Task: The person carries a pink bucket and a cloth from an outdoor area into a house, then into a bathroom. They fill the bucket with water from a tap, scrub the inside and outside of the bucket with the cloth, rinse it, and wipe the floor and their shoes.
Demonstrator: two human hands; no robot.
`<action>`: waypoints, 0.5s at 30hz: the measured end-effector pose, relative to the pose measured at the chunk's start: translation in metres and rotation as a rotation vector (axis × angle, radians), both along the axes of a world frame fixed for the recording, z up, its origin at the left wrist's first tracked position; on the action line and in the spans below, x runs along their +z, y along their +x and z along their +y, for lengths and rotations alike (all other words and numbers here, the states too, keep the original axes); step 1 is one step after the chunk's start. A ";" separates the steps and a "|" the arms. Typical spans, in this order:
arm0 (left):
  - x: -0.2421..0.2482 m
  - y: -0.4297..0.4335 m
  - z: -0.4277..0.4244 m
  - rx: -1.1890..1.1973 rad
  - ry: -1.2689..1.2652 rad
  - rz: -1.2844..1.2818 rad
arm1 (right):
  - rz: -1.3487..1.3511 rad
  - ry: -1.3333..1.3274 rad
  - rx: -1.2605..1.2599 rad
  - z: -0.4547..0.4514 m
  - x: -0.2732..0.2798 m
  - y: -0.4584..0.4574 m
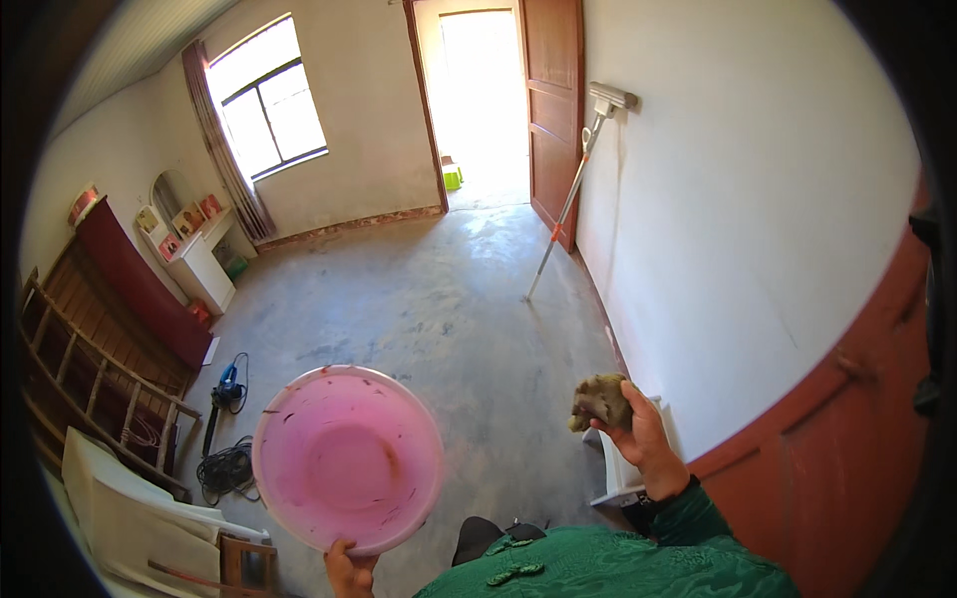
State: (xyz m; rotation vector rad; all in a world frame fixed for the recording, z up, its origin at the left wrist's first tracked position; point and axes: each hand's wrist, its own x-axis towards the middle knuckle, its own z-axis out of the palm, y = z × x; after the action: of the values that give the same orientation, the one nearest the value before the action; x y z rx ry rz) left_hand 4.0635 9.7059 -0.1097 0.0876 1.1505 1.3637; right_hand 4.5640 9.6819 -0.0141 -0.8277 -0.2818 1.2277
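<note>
My left hand (348, 569) grips the near rim of a round pink plastic basin (348, 456), which is tilted so its inside faces me. Dark specks and a brownish stain mark the inside of the basin. On the right, raised off the floor, my right hand (641, 441) holds a crumpled, dirty olive-brown cloth or sponge (601, 404) between thumb and fingers; which of the two it is I cannot tell. The hands are well apart, with the grey concrete floor visible between them.
A sponge mop (572, 190) leans on the right wall by the open wooden door (555, 112). At left lie a blue power tool (228, 389), a coiled black cable (226, 469) and a wooden ladder (97, 381). A white stand (622, 467) is beyond my right wrist.
</note>
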 end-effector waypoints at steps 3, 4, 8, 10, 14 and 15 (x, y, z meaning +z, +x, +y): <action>-0.027 0.005 0.074 -0.081 -0.064 0.086 | -0.100 0.105 0.052 0.096 0.006 0.016; -0.037 0.007 0.104 -0.059 -0.082 0.121 | -0.075 0.026 0.031 0.126 0.006 0.021; -0.045 0.050 0.247 -0.146 0.045 0.226 | -0.103 0.012 0.020 0.239 0.002 0.045; -0.031 0.090 0.318 -0.213 0.024 0.276 | -0.096 -0.060 -0.075 0.286 0.004 0.062; 0.003 0.167 0.460 -0.321 0.035 0.176 | -0.121 0.027 -0.147 0.360 0.009 0.108; 0.009 0.187 0.496 -0.346 0.053 0.115 | -0.125 0.024 -0.200 0.376 0.007 0.121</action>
State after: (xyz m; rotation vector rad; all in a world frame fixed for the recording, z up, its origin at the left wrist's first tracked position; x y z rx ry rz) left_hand 4.2501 10.2023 -0.1009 0.3906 1.1339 1.0918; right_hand 4.6852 10.0577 -0.0074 -0.8910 -0.3069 0.9865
